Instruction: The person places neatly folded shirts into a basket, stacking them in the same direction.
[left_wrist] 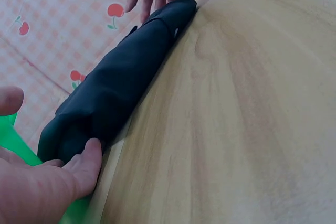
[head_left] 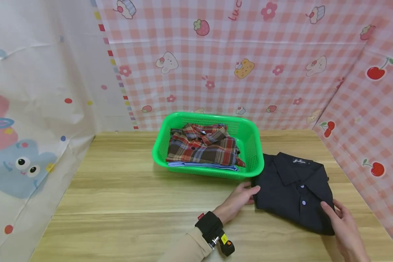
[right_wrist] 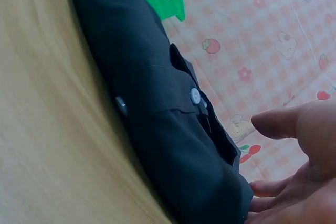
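A folded black collared shirt [head_left: 281,194] with pale buttons lies on the table, beside the basket's right end. At its left edge is my left hand [head_left: 239,198], fingers against the fabric and thumb raised above it. My right hand [head_left: 345,227] is at the opposite edge; in the right wrist view its fingertips [right_wrist: 265,188] touch the shirt's side while the thumb stands apart from the cloth. The left wrist view shows the shirt [left_wrist: 115,72] edge-on, the left fingers [left_wrist: 86,163] at its near end. Undersides of the shirt are hidden.
A green plastic basket [head_left: 207,173] stands near the back wall. Inside lie a folded plaid shirt [head_left: 203,145] and light blue cloth [head_left: 196,165] beneath it. The wooden table [head_left: 124,203] meets pink checked curtains behind and right, and a white printed curtain [head_left: 52,116] left.
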Demonstrator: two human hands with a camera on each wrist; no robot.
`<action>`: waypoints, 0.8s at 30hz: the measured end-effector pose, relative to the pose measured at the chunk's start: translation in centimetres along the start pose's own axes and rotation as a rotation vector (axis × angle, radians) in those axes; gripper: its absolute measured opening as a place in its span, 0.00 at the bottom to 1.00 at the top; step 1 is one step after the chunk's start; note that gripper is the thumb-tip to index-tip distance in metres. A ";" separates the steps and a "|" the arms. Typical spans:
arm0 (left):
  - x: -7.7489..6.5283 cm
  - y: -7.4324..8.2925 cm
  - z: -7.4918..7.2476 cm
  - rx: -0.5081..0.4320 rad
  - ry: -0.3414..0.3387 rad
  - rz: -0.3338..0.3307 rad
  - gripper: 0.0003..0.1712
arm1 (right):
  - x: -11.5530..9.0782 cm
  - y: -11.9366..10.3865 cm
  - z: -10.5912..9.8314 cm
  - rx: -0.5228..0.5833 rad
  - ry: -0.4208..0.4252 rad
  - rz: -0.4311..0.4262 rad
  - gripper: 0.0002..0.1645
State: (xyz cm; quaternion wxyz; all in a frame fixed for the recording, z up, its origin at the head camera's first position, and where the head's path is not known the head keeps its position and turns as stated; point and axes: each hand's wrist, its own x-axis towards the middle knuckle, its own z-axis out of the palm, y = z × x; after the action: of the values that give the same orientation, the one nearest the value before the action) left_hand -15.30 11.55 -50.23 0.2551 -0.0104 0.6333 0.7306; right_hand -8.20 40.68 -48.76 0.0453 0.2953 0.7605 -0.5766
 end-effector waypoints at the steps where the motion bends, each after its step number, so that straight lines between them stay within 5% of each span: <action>1: 0.1 0.0 0.0 -0.005 0.002 -0.005 0.39 | -0.1 0.0 0.0 0.025 -0.012 0.008 0.54; 5: 0.4 0.0 -0.2 -0.017 -0.018 -0.011 0.41 | -0.4 0.3 0.0 0.098 -0.066 0.025 0.55; 13: 0.9 0.1 -0.4 -0.057 -0.045 0.000 0.40 | -0.2 0.9 0.3 0.287 -0.122 -0.081 0.48; 24: 1.1 -0.1 -0.3 -0.010 -0.002 0.034 0.37 | -0.2 0.7 0.9 0.195 -0.131 -0.037 0.57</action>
State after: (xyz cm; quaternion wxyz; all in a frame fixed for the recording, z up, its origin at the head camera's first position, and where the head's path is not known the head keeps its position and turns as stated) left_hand -16.27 11.70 -50.72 0.2435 -0.0002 0.6295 0.7379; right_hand -7.92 39.87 -49.57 0.0551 0.2458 0.7015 -0.6667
